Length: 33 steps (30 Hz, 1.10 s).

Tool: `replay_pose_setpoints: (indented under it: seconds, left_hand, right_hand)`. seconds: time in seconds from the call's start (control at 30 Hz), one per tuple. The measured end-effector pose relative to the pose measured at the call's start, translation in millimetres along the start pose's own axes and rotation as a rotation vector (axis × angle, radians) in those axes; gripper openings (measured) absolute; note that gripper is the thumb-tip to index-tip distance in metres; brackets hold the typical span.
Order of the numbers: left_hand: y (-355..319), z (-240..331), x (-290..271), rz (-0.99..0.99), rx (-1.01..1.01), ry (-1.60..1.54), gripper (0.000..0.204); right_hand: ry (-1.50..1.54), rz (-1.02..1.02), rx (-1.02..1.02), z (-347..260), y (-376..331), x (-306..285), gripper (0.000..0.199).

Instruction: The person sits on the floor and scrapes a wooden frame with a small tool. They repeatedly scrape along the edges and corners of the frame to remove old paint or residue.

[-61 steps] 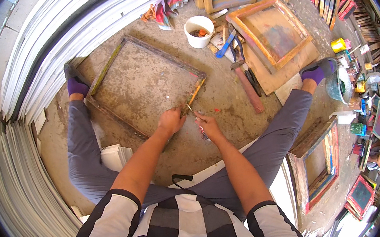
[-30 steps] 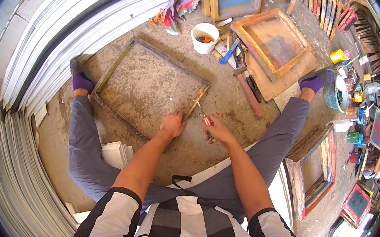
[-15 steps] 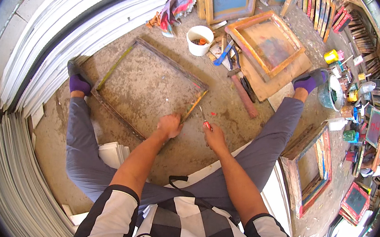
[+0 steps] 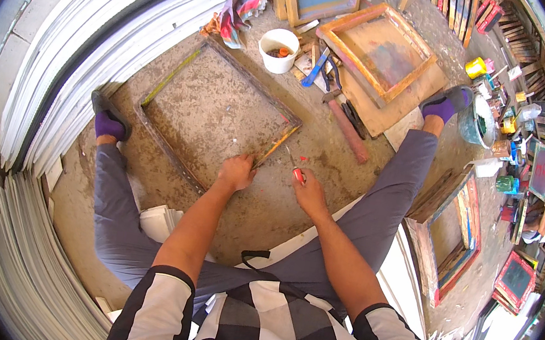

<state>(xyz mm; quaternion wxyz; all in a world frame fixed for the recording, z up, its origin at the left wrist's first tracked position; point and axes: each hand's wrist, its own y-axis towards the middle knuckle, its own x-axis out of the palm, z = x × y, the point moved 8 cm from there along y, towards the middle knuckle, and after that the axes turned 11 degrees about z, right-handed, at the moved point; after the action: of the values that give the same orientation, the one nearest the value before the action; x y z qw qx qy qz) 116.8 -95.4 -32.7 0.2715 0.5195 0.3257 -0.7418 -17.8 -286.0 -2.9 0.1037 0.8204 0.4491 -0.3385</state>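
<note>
Since half a second ago, the dark wooden frame (image 4: 276, 146) has been turning slightly clockwise on the floor (image 4: 225, 115), its top corner now sitting farther right against the bucket (image 4: 279, 65), and the right hand (image 4: 310, 192) has been drifting a little away from the left hand (image 4: 237, 171). The wooden frame is lying flat between the person's spread legs, its right bar showing patches of yellow and orange. The left hand is gripping the near end of that bar, hiding the near corner together with the forearm. The right hand is closing around a slim tool with a red-and-white handle (image 4: 297, 173); its thin metal shaft is pointing up and slightly left, the tip standing just beside the bar. Beyond the right hand, a hammer (image 4: 349, 134) with a reddish handle is resting on the floor, and farther up a blue-handled tool (image 4: 316, 69) is lying beside a pair of pliers (image 4: 335, 75). An orange-brown frame (image 4: 414, 77) is resting on a brown board (image 4: 372, 119), near the person's right foot (image 4: 440, 108). Tall stacks of white sheets (image 4: 99, 52) are lining the left side.
</note>
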Motion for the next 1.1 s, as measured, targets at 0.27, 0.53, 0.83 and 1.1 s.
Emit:
replay_pose_setpoints:
  seconds: [0.27, 0.53, 0.83, 1.1]
  left_hand:
    - [-12.8, -6.4, -12.2, 0.067, -0.157, -0.111, 0.053]
    - [-23.6, -16.7, -7.2, 0.131, -0.324, -0.144, 0.047]
    - [-23.4, -11.8, -11.1, 0.136, -0.345, -0.158, 0.043]
    - [-23.1, -15.3, -7.5, 0.167, -0.342, -0.181, 0.046]
  right_hand:
    - [-0.031, -0.073, -0.003, -38.5, -7.6, 13.3, 0.038]
    - [-0.027, -0.192, -0.020, -49.7, -14.5, 26.5, 0.045]
    - [-0.073, -0.130, -0.029, -53.8, -11.4, 31.1, 0.038]
    - [-0.203, -0.239, 0.026, -62.1, -7.1, 32.9, 0.039]
